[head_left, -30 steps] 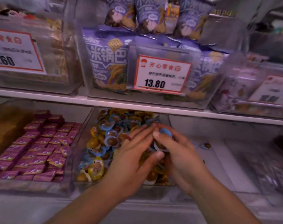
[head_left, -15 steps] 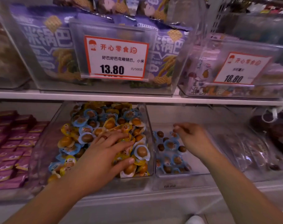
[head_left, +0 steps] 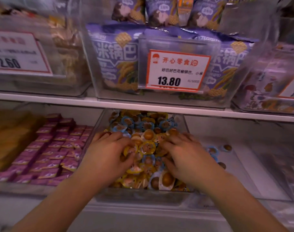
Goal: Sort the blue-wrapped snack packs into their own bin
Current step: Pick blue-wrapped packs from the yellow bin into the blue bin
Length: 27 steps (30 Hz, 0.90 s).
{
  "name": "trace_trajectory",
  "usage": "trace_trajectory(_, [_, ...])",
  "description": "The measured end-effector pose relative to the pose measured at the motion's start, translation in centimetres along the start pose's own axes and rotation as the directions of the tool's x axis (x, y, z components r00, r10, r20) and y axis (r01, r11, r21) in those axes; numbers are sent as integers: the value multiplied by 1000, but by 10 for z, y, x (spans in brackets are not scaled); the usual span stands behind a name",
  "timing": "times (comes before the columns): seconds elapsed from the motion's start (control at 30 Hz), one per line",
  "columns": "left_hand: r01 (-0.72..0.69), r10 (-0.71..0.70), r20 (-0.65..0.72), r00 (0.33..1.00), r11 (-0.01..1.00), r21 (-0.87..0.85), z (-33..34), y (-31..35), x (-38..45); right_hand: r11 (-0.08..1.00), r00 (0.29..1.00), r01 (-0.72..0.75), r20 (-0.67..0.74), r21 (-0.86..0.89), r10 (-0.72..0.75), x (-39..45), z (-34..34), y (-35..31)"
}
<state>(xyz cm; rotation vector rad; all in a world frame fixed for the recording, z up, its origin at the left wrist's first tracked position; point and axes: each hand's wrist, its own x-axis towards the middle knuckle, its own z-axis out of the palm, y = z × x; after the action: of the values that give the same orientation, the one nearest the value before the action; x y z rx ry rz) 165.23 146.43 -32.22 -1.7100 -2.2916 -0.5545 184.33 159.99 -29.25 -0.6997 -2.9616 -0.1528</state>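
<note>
A clear bin point(head_left: 99, 124) on the lower shelf holds a mixed heap of small round snack packs, blue-wrapped ones point(head_left: 127, 122) mostly at the back and yellow-wrapped ones point(head_left: 148, 147) in the middle and front. Both of my hands are down in this heap. My left hand point(head_left: 109, 154) lies on the left side with fingers curled into the packs. My right hand point(head_left: 184, 154) lies on the right side, fingers bent among them. Whether either hand holds a pack is hidden. The clear bin point(head_left: 240, 158) to the right holds a few blue-wrapped packs point(head_left: 212, 150).
A bin of purple-wrapped bars point(head_left: 47, 151) sits to the left. The white shelf edge point(head_left: 143, 106) runs just above the bins. Above it stand clear bins of purple snack bags point(head_left: 116, 56) with a price card point(head_left: 176, 71) reading 13.80.
My right hand has come back from the right bin into the mixed heap. My left hand has stayed in that heap. The view has swung back to the left.
</note>
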Motion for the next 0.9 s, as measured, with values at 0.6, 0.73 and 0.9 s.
trace_trajectory(0.6, [-77, 57, 165, 985, 990, 118, 25, 38, 3, 987, 965, -32, -254, 160, 72, -32, -7, 19])
trace_trajectory(0.73, [-84, 77, 115, 990, 995, 58, 28, 33, 8, 973, 981, 119, -171, 196, -86, -30, -10, 3])
trace_trajectory(0.9, [-79, 56, -95, 994, 963, -258, 25, 32, 10, 979, 984, 155, 71, 136, -166, -29, -6, 6])
